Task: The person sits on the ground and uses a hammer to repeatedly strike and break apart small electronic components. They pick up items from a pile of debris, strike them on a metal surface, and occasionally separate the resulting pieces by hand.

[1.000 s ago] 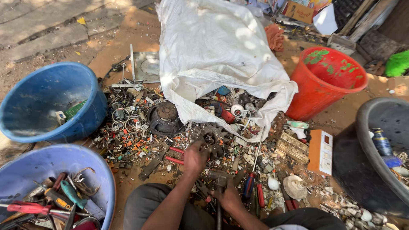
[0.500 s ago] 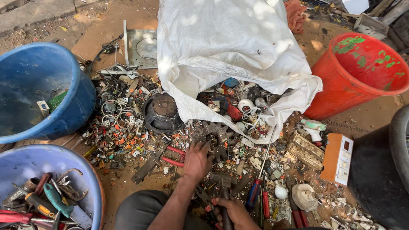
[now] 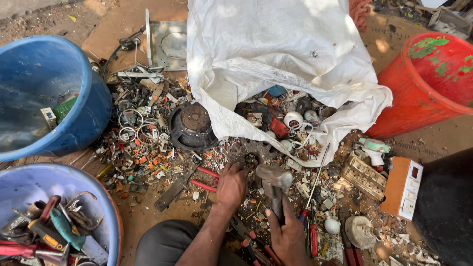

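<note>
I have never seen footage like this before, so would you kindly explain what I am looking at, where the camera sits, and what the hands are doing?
There is no machine here: these are a person's own two bare hands, filmed by a camera worn on the head and looking down at the ground in front of them.

The right hand has its grip closed on the handle of a hammer, head raised over the scrap. The left hand rests on the pile of small broken parts, next to red-handled pliers; what lies under it is hidden.

Around them: a white sack spilling bulbs and electrical scrap, a round dark speaker, two blue tubs, the upper one nearly empty and the lower one holding hand tools, and a red bucket on the right.
</note>
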